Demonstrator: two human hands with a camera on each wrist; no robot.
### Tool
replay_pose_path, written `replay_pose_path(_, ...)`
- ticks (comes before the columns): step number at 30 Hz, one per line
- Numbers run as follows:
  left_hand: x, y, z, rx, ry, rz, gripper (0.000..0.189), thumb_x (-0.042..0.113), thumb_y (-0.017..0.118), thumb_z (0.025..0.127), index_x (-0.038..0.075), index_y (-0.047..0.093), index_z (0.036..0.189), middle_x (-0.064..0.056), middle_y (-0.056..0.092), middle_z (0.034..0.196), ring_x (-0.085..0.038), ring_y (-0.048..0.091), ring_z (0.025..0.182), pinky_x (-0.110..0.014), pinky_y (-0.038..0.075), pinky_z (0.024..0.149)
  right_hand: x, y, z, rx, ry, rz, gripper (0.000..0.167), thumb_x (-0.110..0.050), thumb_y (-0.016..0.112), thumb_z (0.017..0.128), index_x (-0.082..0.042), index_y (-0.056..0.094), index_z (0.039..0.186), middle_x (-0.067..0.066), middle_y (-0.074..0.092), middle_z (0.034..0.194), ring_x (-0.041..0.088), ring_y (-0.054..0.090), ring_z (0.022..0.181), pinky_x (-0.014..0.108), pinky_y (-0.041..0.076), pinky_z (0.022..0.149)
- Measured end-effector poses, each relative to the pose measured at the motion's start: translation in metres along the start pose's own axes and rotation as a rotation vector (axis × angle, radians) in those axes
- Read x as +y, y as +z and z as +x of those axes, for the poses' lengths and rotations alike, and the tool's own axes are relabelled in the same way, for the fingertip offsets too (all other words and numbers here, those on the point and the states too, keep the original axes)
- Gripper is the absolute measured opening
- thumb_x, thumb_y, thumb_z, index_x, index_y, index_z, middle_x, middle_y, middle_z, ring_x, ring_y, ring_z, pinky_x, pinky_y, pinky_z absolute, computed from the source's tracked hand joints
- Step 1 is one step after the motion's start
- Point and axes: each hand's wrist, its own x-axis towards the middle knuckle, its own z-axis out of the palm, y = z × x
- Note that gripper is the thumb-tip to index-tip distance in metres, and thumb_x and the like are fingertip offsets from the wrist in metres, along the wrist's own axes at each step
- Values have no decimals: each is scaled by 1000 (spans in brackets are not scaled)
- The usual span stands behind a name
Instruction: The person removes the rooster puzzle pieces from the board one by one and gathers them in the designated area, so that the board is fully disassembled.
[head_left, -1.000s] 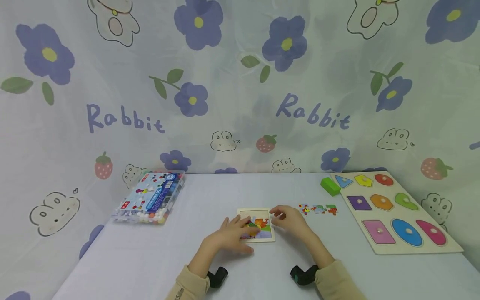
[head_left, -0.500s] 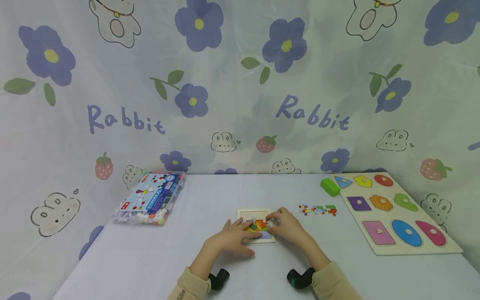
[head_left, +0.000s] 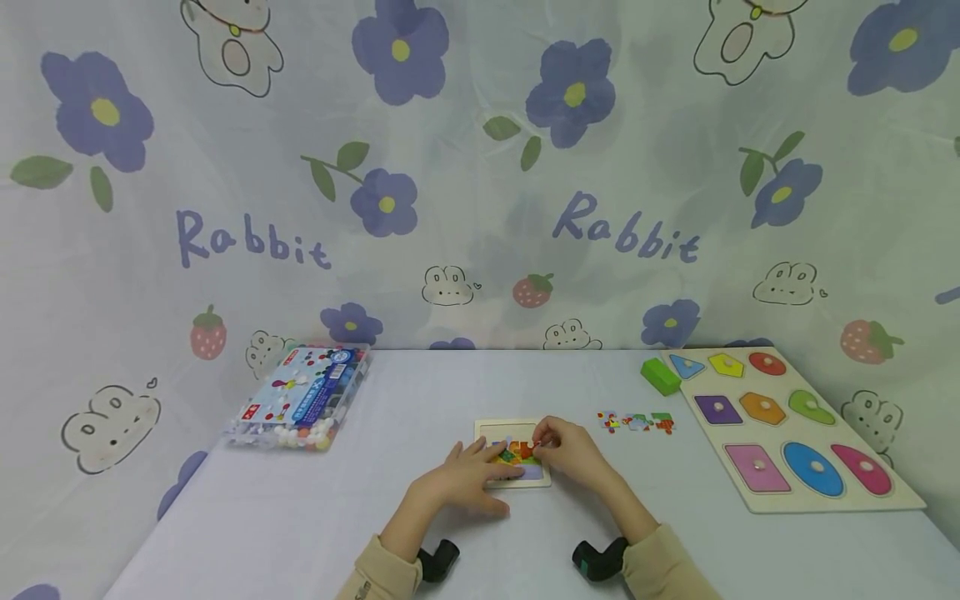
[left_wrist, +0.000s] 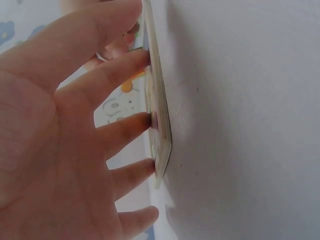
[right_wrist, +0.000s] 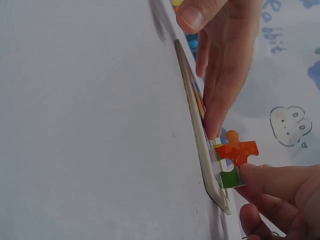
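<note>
A small picture puzzle in a pale wooden frame (head_left: 512, 423) lies on the white table in front of me. My left hand (head_left: 467, 477) is spread over its left part, fingertips resting on the picture; in the left wrist view the fingers (left_wrist: 127, 132) are nearly straight. At the right side of the frame, my right hand (head_left: 573, 454) pinches a jigsaw piece (right_wrist: 239, 150) between thumb and fingers. Orange and green, the piece stands tilted up at the frame's surface in the right wrist view. My hands hide parts of the picture.
Several loose jigsaw pieces (head_left: 636, 422) lie right of the frame. Behind them is a green block (head_left: 660, 376), beside a wooden shape board (head_left: 767, 433). A clear box of beads (head_left: 303, 396) stands at the back left. A printed curtain (head_left: 480, 183) hangs behind the table.
My right hand has come left from beside the frame onto its right side, where it pinches the jigsaw piece. My left hand has hardly moved and stays on the picture.
</note>
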Motion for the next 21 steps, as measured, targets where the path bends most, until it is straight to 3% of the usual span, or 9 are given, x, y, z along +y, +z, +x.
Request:
replay_pose_path(2, 0, 0, 0, 1, 1, 0, 55, 43, 68, 80, 31, 53, 131, -7, 31, 149, -40, 20, 136, -63, 15, 105, -1, -2, 0, 23, 7, 14, 13, -2, 67, 78, -10, 58, 84, -4, 59, 75, 10, 50, 68, 24, 40, 59)
replay_pose_path(10, 1, -1, -1, -3, -4, 10, 54, 42, 67, 80, 32, 53, 131, -6, 31, 149, -39, 20, 137, -62, 15, 105, 6, -19, 8, 57, 201, 62, 13, -7, 69, 79, -9, 62, 89, 0, 62, 81, 13, 55, 75, 28, 44, 64)
replay_pose_path(21, 0, 1, 1, 2, -5, 21, 55, 42, 68, 79, 34, 51, 131, -4, 30, 149, -38, 20, 137, -62, 15, 105, 17, -60, 2, 106, 271, 80, 19, -11, 67, 82, -3, 60, 98, 7, 62, 87, 17, 56, 80, 29, 44, 65)
